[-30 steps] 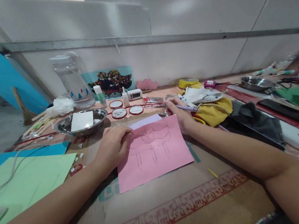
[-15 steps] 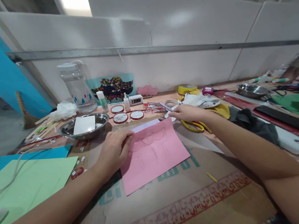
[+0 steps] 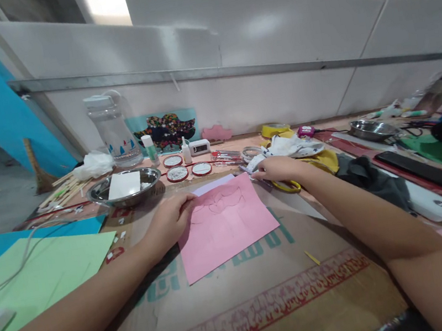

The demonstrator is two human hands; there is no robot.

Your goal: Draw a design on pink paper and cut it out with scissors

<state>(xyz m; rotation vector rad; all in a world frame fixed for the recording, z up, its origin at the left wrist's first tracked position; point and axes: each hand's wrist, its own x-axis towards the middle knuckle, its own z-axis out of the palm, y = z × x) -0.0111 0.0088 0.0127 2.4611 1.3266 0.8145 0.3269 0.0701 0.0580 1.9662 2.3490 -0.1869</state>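
Note:
A pink sheet of paper (image 3: 231, 231) with thin drawn outlines lies at a slant on the cardboard in front of me. My left hand (image 3: 170, 216) is closed on its upper left edge, fingers together. Behind its top edge a strip of pale lilac paper (image 3: 213, 185) shows. My right hand (image 3: 278, 171) is past the sheet's upper right corner, fingers pinched together around a slim light purple pen (image 3: 248, 167), which is partly hidden. Yellow-handled scissors (image 3: 291, 185) lie just under that hand.
Behind the sheet stand a metal bowl (image 3: 147, 178), a water jug (image 3: 112, 129), a glue stick (image 3: 150, 150) and small red-rimmed dishes (image 3: 177, 173). Green paper (image 3: 57, 270) lies at left. Cloth scraps (image 3: 291, 146), a black phone (image 3: 418, 169) and a white device (image 3: 432, 204) are at right.
My right hand has lowered slightly, with the pen now less visible beside the fingers. The pink sheet and my left hand have barely shifted.

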